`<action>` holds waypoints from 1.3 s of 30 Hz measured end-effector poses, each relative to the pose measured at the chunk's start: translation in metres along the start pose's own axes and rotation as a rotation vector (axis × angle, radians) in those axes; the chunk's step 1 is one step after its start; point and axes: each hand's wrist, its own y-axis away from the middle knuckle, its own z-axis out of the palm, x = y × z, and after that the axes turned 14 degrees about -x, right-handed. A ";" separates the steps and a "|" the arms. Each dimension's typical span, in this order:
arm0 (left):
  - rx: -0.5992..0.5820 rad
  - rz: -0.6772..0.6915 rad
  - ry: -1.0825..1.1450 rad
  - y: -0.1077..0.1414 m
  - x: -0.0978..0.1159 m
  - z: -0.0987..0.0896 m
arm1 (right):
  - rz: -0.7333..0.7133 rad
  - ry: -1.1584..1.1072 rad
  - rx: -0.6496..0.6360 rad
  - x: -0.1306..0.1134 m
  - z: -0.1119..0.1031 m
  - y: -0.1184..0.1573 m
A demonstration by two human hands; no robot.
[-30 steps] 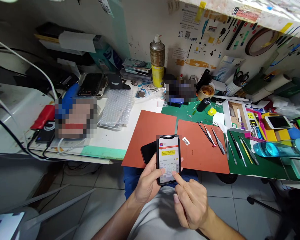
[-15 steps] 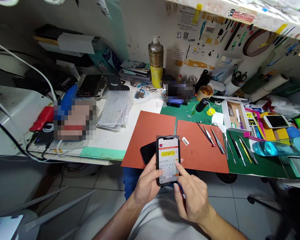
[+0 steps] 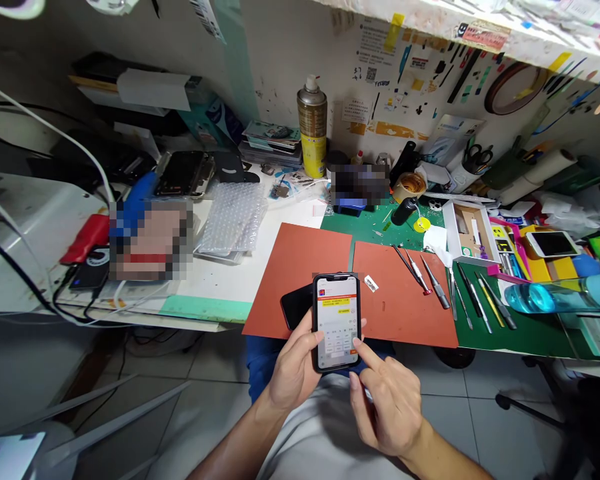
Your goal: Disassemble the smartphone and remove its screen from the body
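Black casing frames the rectangular smartphone with a lit screen (image 3: 338, 320), located at the lower centre of the frame, above the person's lap. The left hand (image 3: 293, 370) grips it from the left edge and behind, thumb over the keyboard side. The right hand (image 3: 391, 403) holds nothing: index finger extended to the right edge of the keyboard, remaining fingers curled. Contact of the fingertip with the glass cannot be confirmed.

Progress: the screen displays two yellow message bubbles above an open keyboard. These messages appear complete; the text is too small to read. The open keyboard and the poised finger suggest that text entry is not finished. How much is left to type cannot be determined.

Count:
- Smartphones: three. One is in hand; one dark, glossy, flat phone (image 3: 296, 307) lies partly behind it, lower centre; one white-framed phone with a black screen (image 3: 553, 244) rests at the right of the frame.
- Reddish-brown rectangular mats: two, left (image 3: 300, 273) and right (image 3: 405, 320), lower centre.
- Slim metal hand tools (image 3: 435, 283) on the right mat: three.
- Small white label (image 3: 371, 284): one, on the same mat.
- Yellow-and-gold metal spray can (image 3: 313, 127): one, upper centre.
- Translucent blue plastic bottle (image 3: 560, 295): one, lying at the right.
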 end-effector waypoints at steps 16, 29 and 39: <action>0.181 -0.010 -0.140 -0.005 -0.001 0.013 | -0.017 -0.009 0.006 -0.006 0.001 0.006; 0.113 0.010 -0.022 -0.006 -0.001 0.012 | 0.257 -0.009 0.132 -0.013 0.008 -0.013; 0.123 0.009 -0.027 -0.007 -0.003 0.010 | 0.356 -0.015 0.079 -0.016 0.019 -0.005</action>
